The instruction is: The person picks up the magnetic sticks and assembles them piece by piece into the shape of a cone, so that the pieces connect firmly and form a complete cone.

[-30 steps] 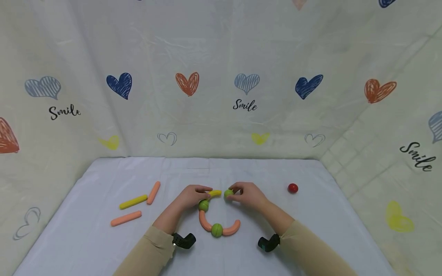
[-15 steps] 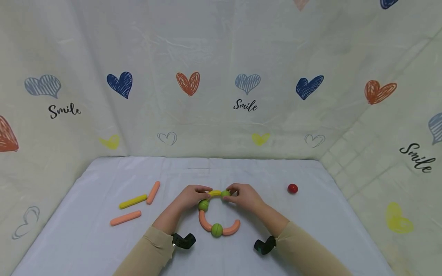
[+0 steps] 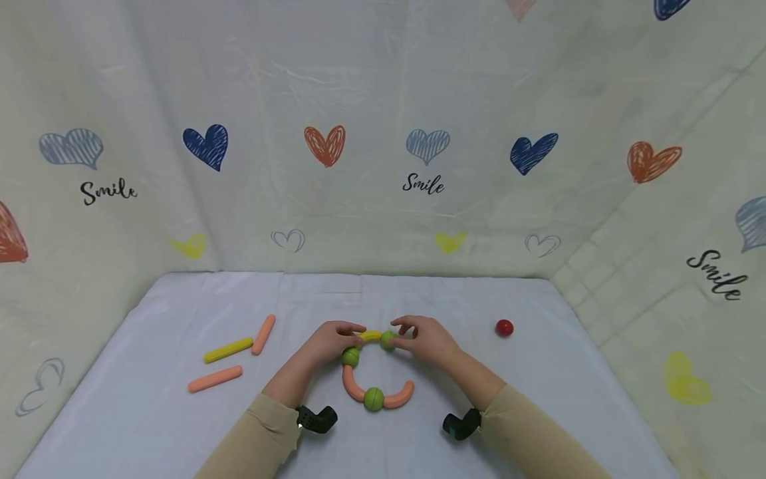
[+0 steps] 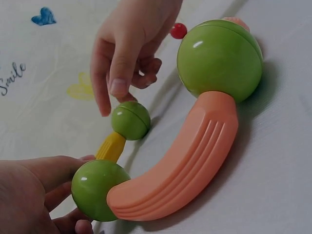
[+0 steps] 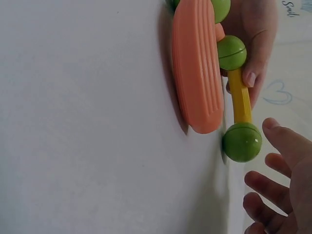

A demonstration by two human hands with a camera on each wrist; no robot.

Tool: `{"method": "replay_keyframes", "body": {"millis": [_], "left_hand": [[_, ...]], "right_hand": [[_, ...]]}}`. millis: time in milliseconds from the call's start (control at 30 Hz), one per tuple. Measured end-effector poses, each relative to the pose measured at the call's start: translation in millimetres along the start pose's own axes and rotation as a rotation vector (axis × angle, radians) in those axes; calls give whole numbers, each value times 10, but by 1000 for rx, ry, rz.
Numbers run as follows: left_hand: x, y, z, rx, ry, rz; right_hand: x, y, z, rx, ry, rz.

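Observation:
Curved orange and yellow toy rods joined by green balls form a partial ring on the white cloth. My left hand [image 3: 334, 340] pinches the yellow curved rod [image 3: 372, 335] between thumb and fingers, beside one green ball [image 3: 350, 357]. At the rod's far end sits another green ball [image 5: 242, 142]. Close by it, my right hand [image 3: 427, 338] has its fingers spread, and a gap shows between thumb and ball in the right wrist view. Nearer to me, two curved orange rods [image 4: 180, 165] meet at a third green ball [image 3: 374, 399]; one orange rod [image 5: 197, 68] has a free end.
On the left lie a straight yellow rod [image 3: 228, 350] and two straight orange rods [image 3: 215, 379]. A red ball [image 3: 505, 328] sits at the right. Behind the table [image 3: 479, 296] hangs a curtain [image 3: 371, 86] printed with hearts.
My right hand has moved left, bringing the green ball onto the yellow rod's end. Its fingers have since loosened from the ball. The left hand keeps its place.

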State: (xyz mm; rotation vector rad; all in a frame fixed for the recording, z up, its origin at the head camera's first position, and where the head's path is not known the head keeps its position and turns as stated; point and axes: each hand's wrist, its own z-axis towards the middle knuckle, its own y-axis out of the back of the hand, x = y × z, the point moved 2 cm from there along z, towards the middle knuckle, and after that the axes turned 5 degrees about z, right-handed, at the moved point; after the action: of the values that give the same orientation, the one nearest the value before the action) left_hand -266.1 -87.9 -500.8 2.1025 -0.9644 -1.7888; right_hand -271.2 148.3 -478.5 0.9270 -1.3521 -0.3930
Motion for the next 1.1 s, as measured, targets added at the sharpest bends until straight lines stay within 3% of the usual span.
{"method": "replay_keyframes", "body": {"millis": [267,533,1100], "left_hand": [[-13,-6,-1,0,8,2],[-2,-9,14,-6,8,3],[17,4,11,6,8,-6]], "right_hand": [[19,85,-105,23,20,1],[-24,113,-310,90,104,7],[-16,-13,-734,221,167,-1]]}}
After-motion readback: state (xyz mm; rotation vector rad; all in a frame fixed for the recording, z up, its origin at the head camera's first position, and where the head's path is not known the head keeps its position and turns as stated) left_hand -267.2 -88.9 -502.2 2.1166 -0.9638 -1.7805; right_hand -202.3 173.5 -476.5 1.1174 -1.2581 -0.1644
